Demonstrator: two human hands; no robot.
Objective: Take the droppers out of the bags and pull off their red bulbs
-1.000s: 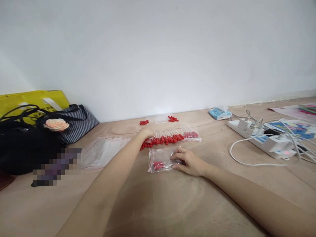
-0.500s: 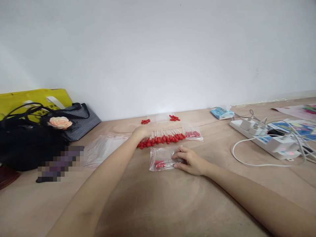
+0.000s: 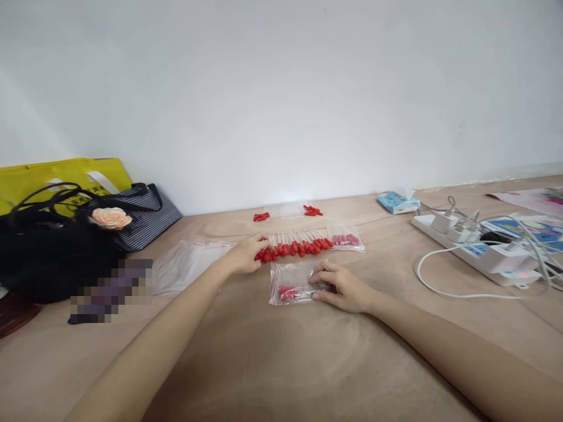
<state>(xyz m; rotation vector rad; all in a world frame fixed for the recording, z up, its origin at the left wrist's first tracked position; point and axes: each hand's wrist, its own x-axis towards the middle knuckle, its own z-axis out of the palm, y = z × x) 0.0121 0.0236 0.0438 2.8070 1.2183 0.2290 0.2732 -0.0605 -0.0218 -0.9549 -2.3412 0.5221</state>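
Observation:
A row of pale sticks with red heads point(image 3: 294, 248) lies on the wooden table point(image 3: 281, 357). My left hand point(image 3: 246, 253) is at the row's left end, fingers curled around red-headed sticks there; how many is hidden. In front of the row lies a clear zip bag point(image 3: 303, 272) with a few red-headed pieces point(image 3: 288, 292) inside. My right hand point(image 3: 341, 287) grips the bag's right end between thumb and fingers. Another clear bag holding red-headed sticks point(image 3: 346, 240) lies flat at the row's right end.
Flat clear zip bags point(image 3: 185, 264) lie to the left. Farther back are two small red bunches point(image 3: 312, 210). A tissue pack point(image 3: 398, 202) and a power strip point(image 3: 475, 249) with white cables stand right. At left are a striped bag point(image 3: 147, 217), a yellow bag point(image 3: 65, 170) and a black bag point(image 3: 53, 258).
My left hand has drawn back a little toward me and turned, showing more of its back and fingers. My right hand and the bag under it stay in place.

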